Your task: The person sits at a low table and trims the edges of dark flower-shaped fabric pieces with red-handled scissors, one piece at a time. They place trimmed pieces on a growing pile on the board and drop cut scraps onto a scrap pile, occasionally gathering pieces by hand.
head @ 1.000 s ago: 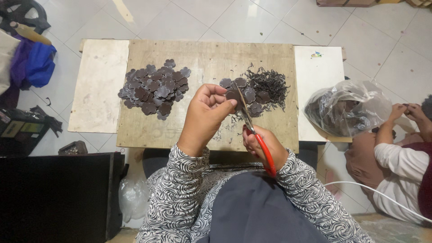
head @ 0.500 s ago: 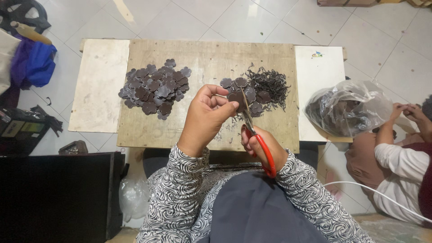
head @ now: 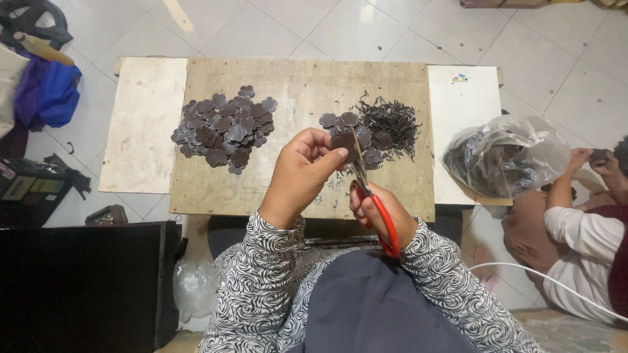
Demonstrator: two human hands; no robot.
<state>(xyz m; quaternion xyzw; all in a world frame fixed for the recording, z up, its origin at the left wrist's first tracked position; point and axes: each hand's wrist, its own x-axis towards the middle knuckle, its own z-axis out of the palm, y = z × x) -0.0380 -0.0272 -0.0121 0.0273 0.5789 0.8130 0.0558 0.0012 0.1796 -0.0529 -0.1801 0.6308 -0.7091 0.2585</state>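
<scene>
Pale floor tiles surround a low wooden board (head: 288,85), on which two dark heaps are laid: a pile of flower-shaped leather pieces (head: 224,127) at left and a tangle of trimmings (head: 389,121) at right. One dark flower-shaped piece (head: 341,141) is pinched in the left hand (head: 302,167), above the board's near edge. Red-handled scissors (head: 369,196) are gripped by the right hand (head: 379,212); their long axis runs away from the body, blades pointed up at the piece. A clear plastic bag (head: 504,153) is seen at far right.
</scene>
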